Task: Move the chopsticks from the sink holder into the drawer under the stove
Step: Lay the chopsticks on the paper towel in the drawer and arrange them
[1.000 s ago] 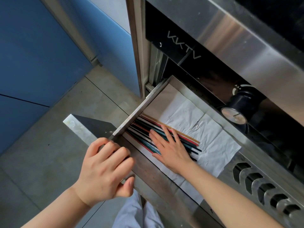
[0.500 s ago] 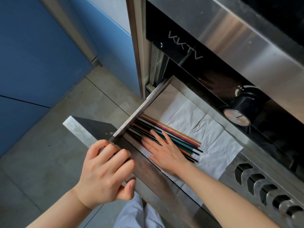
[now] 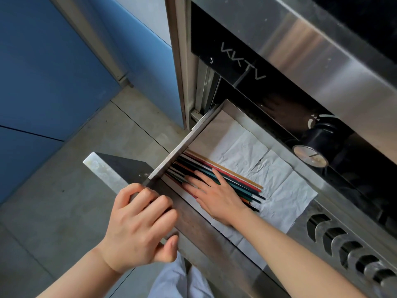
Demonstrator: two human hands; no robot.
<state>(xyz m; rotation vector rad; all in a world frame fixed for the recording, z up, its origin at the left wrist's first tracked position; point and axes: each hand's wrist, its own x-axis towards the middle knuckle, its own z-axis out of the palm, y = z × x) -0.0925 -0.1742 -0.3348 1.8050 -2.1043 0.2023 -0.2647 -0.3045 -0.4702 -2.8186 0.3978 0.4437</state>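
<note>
The steel drawer [image 3: 178,151] under the stove stands pulled out, lined with white paper [image 3: 279,181]. Several coloured chopsticks [image 3: 234,179] in red, teal, black, orange and tan lie side by side on the paper along the drawer's left wall. My right hand [image 3: 214,194] rests flat on them, fingers spread, covering their near ends. My left hand [image 3: 139,222] grips the top edge of the drawer front [image 3: 107,171], fingers curled over it and thumb underneath.
The stove's black front panel [image 3: 236,65] with a round knob [image 3: 311,155] overhangs the drawer. Vent slots [image 3: 343,244] run at lower right. Blue cabinet doors [image 3: 43,72] stand to the left over a grey tiled floor [image 3: 64,201].
My right hand has slid a little toward the drawer front across the chopsticks, pushing them together. My left hand keeps its grip on the drawer front.
</note>
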